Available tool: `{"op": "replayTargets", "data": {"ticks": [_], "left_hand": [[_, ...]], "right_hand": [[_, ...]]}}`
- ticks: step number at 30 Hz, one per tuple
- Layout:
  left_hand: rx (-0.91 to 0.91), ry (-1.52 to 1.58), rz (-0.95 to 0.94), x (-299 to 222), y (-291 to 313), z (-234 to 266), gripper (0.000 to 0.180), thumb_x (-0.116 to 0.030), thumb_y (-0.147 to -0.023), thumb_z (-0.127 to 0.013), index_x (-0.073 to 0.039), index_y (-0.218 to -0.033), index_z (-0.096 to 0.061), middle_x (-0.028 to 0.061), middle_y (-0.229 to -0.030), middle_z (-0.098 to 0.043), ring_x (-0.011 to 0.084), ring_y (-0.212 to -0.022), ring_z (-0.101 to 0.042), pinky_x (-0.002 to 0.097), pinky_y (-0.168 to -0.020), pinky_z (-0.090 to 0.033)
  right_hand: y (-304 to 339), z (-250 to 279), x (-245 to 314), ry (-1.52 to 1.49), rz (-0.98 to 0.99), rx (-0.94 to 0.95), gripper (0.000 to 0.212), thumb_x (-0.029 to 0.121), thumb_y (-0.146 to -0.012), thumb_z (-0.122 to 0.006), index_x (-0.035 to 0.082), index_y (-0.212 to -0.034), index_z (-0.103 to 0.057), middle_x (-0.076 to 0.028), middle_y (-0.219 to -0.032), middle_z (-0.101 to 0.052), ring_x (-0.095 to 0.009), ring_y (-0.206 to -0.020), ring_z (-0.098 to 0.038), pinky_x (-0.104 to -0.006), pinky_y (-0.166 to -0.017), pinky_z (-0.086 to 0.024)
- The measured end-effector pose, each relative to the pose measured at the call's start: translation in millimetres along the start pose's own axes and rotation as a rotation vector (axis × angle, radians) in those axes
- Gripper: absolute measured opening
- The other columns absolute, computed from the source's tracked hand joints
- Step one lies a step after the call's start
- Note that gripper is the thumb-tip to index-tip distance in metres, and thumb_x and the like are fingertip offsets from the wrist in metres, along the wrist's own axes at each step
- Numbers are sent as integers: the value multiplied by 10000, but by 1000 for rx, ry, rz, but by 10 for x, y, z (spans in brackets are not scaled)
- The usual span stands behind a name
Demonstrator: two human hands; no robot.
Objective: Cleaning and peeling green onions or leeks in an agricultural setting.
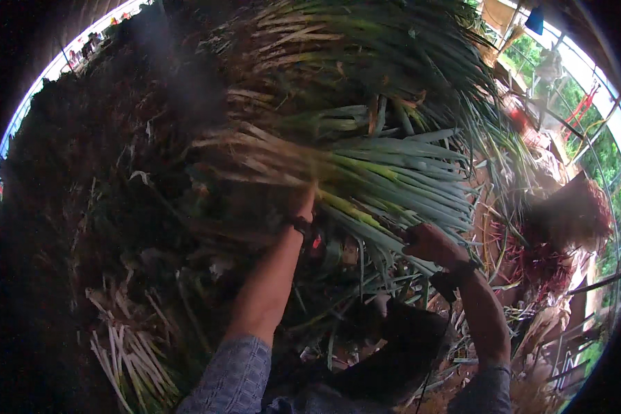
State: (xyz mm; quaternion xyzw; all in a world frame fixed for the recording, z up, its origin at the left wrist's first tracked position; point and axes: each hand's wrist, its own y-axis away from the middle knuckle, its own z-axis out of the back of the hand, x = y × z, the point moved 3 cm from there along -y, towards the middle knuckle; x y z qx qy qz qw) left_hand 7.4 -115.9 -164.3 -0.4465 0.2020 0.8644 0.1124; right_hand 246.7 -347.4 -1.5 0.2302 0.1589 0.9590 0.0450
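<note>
A bunch of green onions [386, 172] lies across the middle, its pale root ends to the left and its long green leaves fanned to the right. My left hand [308, 199] is closed on the near side of the stems, where pale turns to green; its fingers are partly hidden and blurred. Lower right, my right hand [433, 244] is curled closed against the near edge of the leaves. Something dark shows by its fingertips, too unclear to name. Both wrists wear dark bands.
A larger heap of green onions [393, 48] lies beyond the bunch. Loose pale stalks [131, 359] rest at lower left. A reddish bristly bundle [552, 255] stands at the right, near brown sheeting. Dark plant litter covers the left side.
</note>
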Motion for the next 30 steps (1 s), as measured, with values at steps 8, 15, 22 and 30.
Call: {"op": "replayTargets", "data": {"ticks": [8, 15, 22, 30], "left_hand": [[112, 971, -445, 683, 233, 101, 530, -240, -886, -669, -81, -1365, -507, 83, -1301, -561, 229, -1207, -520, 373, -1004, -428], [-233, 851, 67, 254, 697, 882, 488, -413, -923, -652, -49, -1239, -578, 53, -1105, -620, 180, -993, -594, 334, -870, -502], [-210, 514, -573, 161, 1469, 343, 371, -343, -948, -618, -17, -1124, -599, 71, -960, -637, 182, -894, -620, 329, -791, -513], [1070, -1, -597, 962, 2862, -1336, 396, -375, -941, -622, -73, -1196, -624, 145, -1057, -682, 280, -961, -654, 421, -823, -512]], "right_hand": [[-121, 11, -119, 69, 86, 62, 378, 293, -765, -700, -7, -990, -653, -221, -852, -664, -411, -814, -640, -489, -714, -496], [-118, -326, 42, 85, 212, 18, 333, 283, -772, -696, 19, -973, -671, -198, -882, -678, -391, -839, -651, -473, -718, -513], [-88, -642, 6, 182, 324, -89, 276, 241, -751, -658, 37, -934, -689, -199, -868, -659, -402, -828, -647, -473, -754, -535], [-137, -381, 131, 294, 296, -21, 305, 256, -757, -696, 59, -989, -689, -161, -853, -671, -370, -813, -650, -460, -720, -510]]}}
